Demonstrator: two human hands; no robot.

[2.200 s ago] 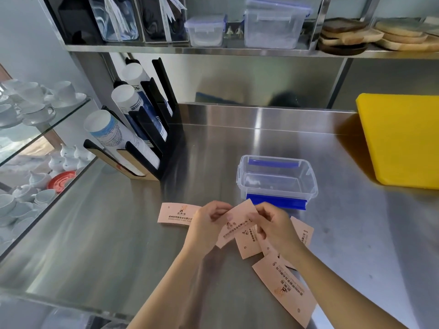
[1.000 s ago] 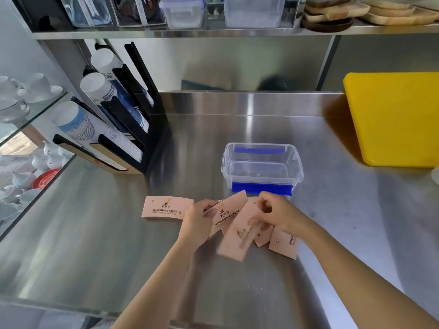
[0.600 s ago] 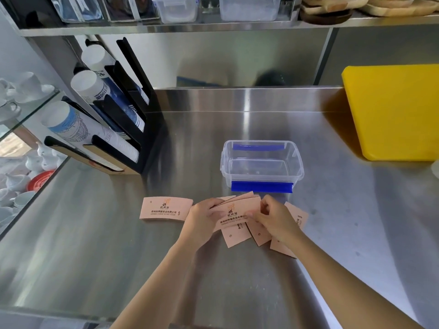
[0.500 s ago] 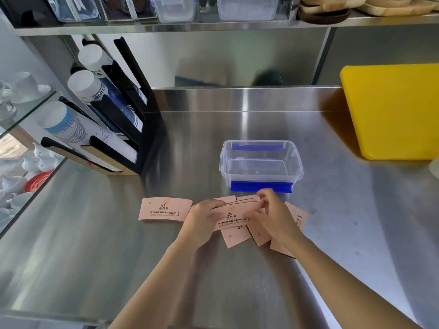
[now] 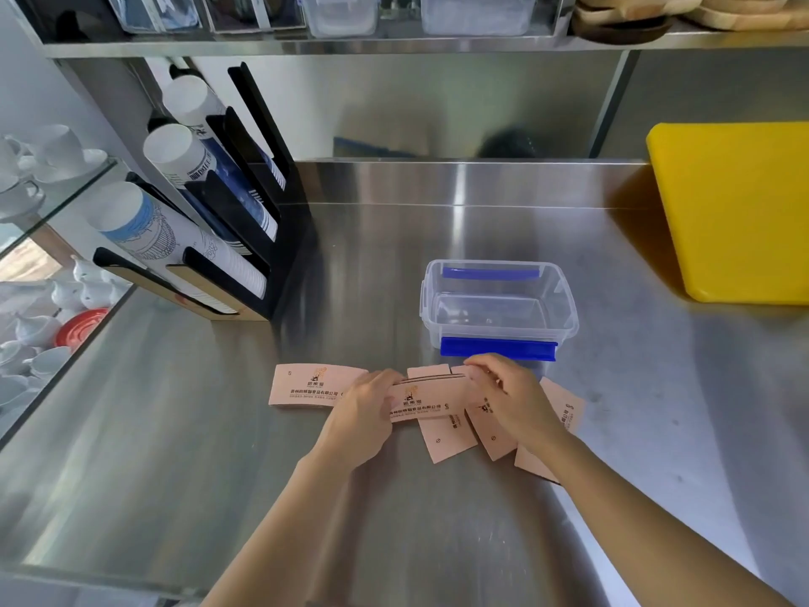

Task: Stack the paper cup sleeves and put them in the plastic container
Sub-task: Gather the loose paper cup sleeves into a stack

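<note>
A: While the stack (image 5: 427,398) sits just in front of the tub (image 5: 499,306), how far along?

B: Early. The left hand (image 5: 365,416) and right hand (image 5: 510,398) pinch its ends; it looks only a few sleeves thick.

A: What's left?

B: One sleeve (image 5: 313,387) lies left of the stack and several more under it on the counter (image 5: 175,431). The tub's empty.

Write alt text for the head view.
Both hands, left hand and right hand, hold a small stack of sleeves over the steel counter, near an empty container. More sleeves lie loose alongside.
</note>
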